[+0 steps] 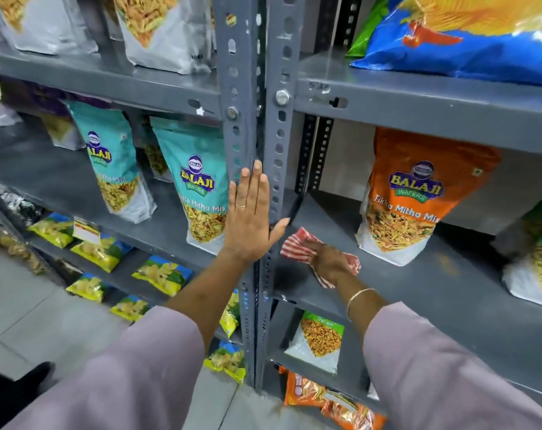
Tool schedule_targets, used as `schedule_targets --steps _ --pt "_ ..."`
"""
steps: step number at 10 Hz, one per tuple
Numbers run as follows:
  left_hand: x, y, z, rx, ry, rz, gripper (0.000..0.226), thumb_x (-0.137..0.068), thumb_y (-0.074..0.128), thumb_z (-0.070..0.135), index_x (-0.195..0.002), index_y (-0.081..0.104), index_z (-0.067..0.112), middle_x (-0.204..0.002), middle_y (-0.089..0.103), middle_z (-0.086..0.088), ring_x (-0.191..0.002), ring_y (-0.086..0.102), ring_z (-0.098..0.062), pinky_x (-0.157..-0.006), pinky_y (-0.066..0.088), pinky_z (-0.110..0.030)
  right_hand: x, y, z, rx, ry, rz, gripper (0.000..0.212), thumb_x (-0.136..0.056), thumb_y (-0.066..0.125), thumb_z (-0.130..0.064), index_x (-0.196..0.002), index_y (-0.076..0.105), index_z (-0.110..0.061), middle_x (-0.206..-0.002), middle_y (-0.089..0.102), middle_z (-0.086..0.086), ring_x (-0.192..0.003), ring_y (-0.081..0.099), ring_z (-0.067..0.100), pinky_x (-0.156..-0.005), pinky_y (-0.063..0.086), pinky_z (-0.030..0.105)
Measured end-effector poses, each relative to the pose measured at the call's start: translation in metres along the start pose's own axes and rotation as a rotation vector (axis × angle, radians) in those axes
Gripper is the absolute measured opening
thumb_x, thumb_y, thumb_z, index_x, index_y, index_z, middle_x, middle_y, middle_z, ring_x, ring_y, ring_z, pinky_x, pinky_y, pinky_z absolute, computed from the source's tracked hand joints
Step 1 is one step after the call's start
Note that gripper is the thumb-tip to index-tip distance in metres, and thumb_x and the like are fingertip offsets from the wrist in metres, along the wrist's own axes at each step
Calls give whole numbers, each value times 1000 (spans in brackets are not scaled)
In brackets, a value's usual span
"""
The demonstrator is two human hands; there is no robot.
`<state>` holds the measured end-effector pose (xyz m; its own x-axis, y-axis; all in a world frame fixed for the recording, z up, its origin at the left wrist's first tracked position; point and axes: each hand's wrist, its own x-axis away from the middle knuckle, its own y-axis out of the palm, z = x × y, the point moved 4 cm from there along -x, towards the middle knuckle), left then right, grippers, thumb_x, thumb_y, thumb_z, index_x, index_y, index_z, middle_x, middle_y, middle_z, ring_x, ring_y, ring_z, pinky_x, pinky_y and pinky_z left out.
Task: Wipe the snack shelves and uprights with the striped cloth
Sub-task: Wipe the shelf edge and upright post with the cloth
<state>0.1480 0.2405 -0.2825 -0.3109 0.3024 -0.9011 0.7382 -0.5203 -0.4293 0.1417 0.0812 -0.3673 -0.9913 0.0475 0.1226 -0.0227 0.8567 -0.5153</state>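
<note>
Left hand: the left hand lies flat and open against the grey uprights at frame centre, fingers pointing up, thumb spread right, gripping nothing.
Right hand: the right hand presses down on the striped cloth, fingers closed over it.
Cloth position: red-and-white, bunched on the grey shelf just right of the uprights, centre of frame.
Cloth axis: long axis runs diagonally, upper left to lower right.
Nearby: an orange snack bag stands upright to the cloth's right; a teal snack bag stands left of the uprights.
</note>
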Motion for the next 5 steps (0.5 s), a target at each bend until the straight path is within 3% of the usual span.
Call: schedule_targets --steps 1,2,3,4,5 --pt "0 -1 0 -10 -12 -10 97 -82 43 44 -143 -25 12 -150 -33 0 -139 -22 -18 -114 -11 -35 -17 -11 29 499 -4 -154 40 -97 48 -8 -135 53 -18 -132 56 -3 -120 53 14 -91 48 10" --pt "1 -3 0 -38 -26 -28 96 -83 41 45 -142 -26 11 -149 -34 -1 -139 -22 -19 -114 -11 -35 -10 -15 25 561 157 -364 44 -91 57 -4 -132 56 -19 -132 61 8 -121 56 28 -107 43 37" --pt "-1 -6 1 -58 -39 -47 94 -85 40 46 -143 -25 9 -150 -33 -3 -139 -21 -20 -114 -10 -36 16 -13 2 549 239 -589 49 -91 54 5 -138 47 -5 -121 66 6 -112 60 18 -91 48 21" --pt "1 -10 3 -48 -46 -70 90 -89 37 46 -143 -24 8 -150 -31 -5 -140 -19 -21 -115 -7 -37 32 -14 -20 477 284 -849 49 -93 40 15 -141 34 7 -74 71 -15 -63 65 -14 -60 49 2" --pt "-22 -23 9 7 -67 -40 77 -98 23 47 -142 -25 9 -150 -32 -4 -140 -19 -20 -115 -6 -37 26 -25 -32 308 290 -648 31 -95 42 10 -123 54 4 -75 72 -14 -79 72 -5 -64 50 8"
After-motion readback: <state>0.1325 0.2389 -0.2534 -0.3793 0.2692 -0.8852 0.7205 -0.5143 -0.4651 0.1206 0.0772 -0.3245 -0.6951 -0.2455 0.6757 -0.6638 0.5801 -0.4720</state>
